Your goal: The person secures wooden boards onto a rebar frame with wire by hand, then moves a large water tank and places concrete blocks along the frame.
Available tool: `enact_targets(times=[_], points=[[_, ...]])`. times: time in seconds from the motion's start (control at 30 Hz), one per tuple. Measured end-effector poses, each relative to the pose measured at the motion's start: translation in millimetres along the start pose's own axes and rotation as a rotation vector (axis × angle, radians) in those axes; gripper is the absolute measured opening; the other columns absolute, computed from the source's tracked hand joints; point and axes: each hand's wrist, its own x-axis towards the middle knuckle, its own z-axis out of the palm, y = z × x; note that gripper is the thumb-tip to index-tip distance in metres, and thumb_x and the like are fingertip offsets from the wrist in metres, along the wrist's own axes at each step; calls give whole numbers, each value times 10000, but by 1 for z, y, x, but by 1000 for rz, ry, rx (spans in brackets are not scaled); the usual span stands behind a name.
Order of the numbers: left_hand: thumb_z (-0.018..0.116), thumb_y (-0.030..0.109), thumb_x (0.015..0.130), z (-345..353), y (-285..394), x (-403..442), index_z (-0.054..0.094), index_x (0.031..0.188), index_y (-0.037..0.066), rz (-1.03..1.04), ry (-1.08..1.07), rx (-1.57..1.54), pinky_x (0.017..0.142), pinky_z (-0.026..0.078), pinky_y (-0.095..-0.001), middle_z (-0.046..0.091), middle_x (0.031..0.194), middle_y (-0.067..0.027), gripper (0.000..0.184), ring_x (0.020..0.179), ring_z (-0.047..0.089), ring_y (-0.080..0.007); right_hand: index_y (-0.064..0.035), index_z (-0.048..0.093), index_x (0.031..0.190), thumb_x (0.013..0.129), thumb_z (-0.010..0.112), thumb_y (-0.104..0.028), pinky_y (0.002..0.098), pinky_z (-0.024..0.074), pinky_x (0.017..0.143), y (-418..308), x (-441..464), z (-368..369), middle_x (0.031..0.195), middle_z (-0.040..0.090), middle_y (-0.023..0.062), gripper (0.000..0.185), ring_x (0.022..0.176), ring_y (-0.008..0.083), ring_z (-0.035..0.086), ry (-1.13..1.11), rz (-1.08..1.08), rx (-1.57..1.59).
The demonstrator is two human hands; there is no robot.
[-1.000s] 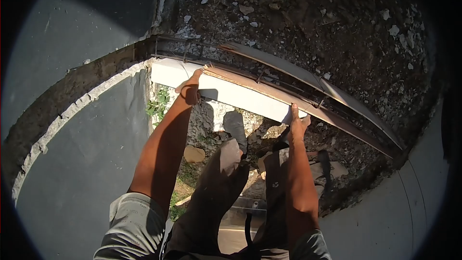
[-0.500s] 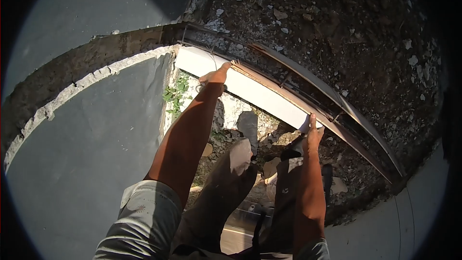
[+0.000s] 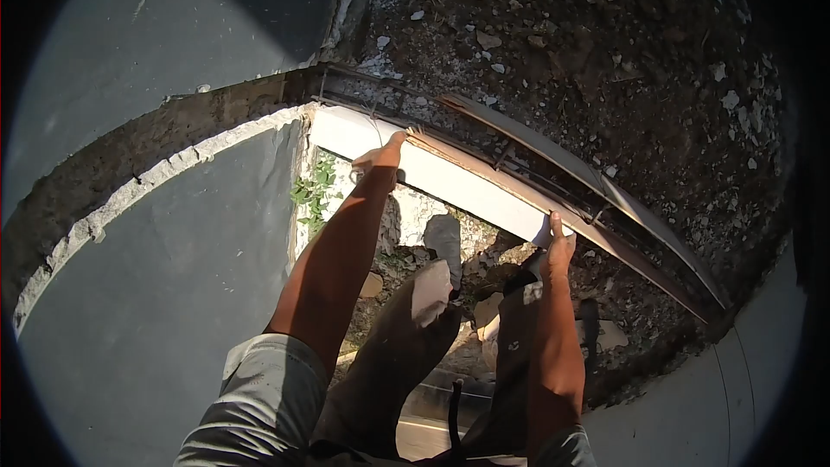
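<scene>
A person's left hand and right hand hold a white board, fingers clasping it beside a brown strip. Green leaves stand nearby.

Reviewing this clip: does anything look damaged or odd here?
Yes, two spots. The brown board looks splintered at its end beside the left hand, frayed rather than cleanly cut. The gray wall at picture left has a jagged pale edge, unlike its smooth face.

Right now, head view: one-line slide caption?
Left hand and right hand hold a white board alongside a thin brown strip.
</scene>
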Motion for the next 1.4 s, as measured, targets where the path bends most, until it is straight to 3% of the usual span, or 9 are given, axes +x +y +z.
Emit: enact_targets(times=[0.1, 0.2, 0.3, 0.47, 0.63, 0.83, 0.97, 1.1, 1.4], points=[[696, 692, 729, -35, 4, -35, 546, 1198, -104, 12, -246, 47, 546, 483, -291, 596, 968, -160, 936, 625, 580, -169, 148, 115, 1454, 745, 767, -540, 470, 263, 1128, -6, -1, -7, 1510, 187, 307, 1185, 1400, 389, 250, 25, 65, -328], [710, 581, 797, -68, -44, -50, 375, 1379, -81, 228, -259, -178, 612, 507, -283, 638, 919, -138, 943, 714, 654, -192, 46, 102, 1504, 746, 751, -568, 469, 272, 1127, -10, -32, -19, 1539, 109, 286, 1172, 1414, 412, 201, -1, 73, -366], [577, 299, 979, -113, -96, -86, 593, 1022, -22, 594, -284, -200, 519, 432, -255, 554, 693, -28, 324, 580, 513, -109, 53, 513, 1294, 838, 732, -189, 325, 464, 906, 15, -76, -50, 1149, 639, 188, 561, 1043, 252, 609, 19, -56, -537], [430, 321, 1028, -184, -124, -272, 606, 1057, 12, 812, -287, -14, 516, 377, -295, 485, 601, -34, 357, 553, 454, -101, -58, 559, 1263, 842, 633, -68, 348, 495, 811, -56, -256, -71, 938, 673, 133, 428, 895, 249, 640, -506, -335, -692], [419, 301, 1034, -257, -123, -428, 599, 1103, 10, 1052, -486, -54, 521, 363, -263, 454, 606, 36, 349, 544, 419, -73, -72, 202, 1500, 797, 741, -240, 430, 325, 1096, -163, -438, -56, 1461, 354, 264, 902, 1346, 406, 370, -897, -505, -598], [442, 369, 1030, -375, -85, -551, 555, 1099, -5, 1170, -687, -503, 483, 256, -176, 360, 571, 73, 397, 508, 306, -10, -55, 583, 1109, 839, 561, -49, 469, 437, 809, -222, -529, -8, 882, 630, 179, 271, 876, 402, 584, -691, -901, -391], [487, 299, 1020, -438, -66, -565, 524, 1109, 11, 1148, -835, -926, 601, 471, -228, 535, 748, -17, 303, 617, 522, -94, -80, 569, 1182, 801, 556, -27, 449, 482, 767, -304, -560, -27, 912, 644, 152, 384, 895, 347, 617, -478, -1281, -466], [593, 281, 965, -459, -89, -550, 536, 1117, 52, 1027, -970, -548, 788, 538, -292, 624, 1060, -89, 281, 926, 655, -196, -82, 545, 1251, 795, 545, -41, 470, 508, 734, -345, -577, -56, 928, 651, 161, 458, 872, 360, 638, -434, -1255, -821], [582, 231, 974, -465, -111, -531, 540, 1103, 26, 887, -731, -815, 680, 563, -276, 617, 913, -83, 246, 776, 645, -176, -127, 552, 1289, 864, 532, -118, 468, 498, 808, -321, -541, -165, 1021, 652, 185, 426, 947, 390, 621, -663, -1065, -825]])
